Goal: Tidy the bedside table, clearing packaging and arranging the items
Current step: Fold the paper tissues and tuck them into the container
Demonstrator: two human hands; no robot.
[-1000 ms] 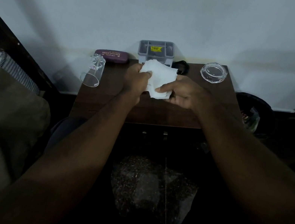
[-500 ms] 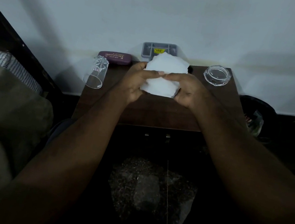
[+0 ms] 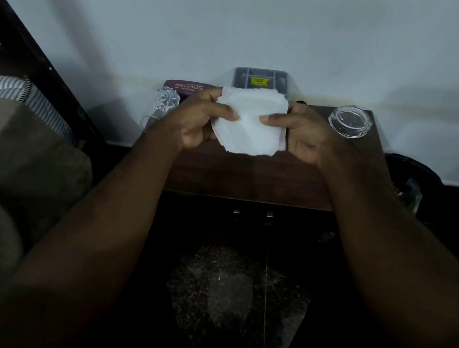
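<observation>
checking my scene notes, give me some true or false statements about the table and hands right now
Both the left hand and right hand hold the tissue: true.
The ashtray sits left of the tissue: false, it sits to its right.
The case lies on the table: true.
The tissue lies flat on the table: false, the hands hold it up.

A maroon spectacle case [image 3: 189,87] reads "PRINCE OPTICALS"; a yellow sticker [image 3: 259,81] on the grey organiser tray [image 3: 259,78] is illegible.
</observation>
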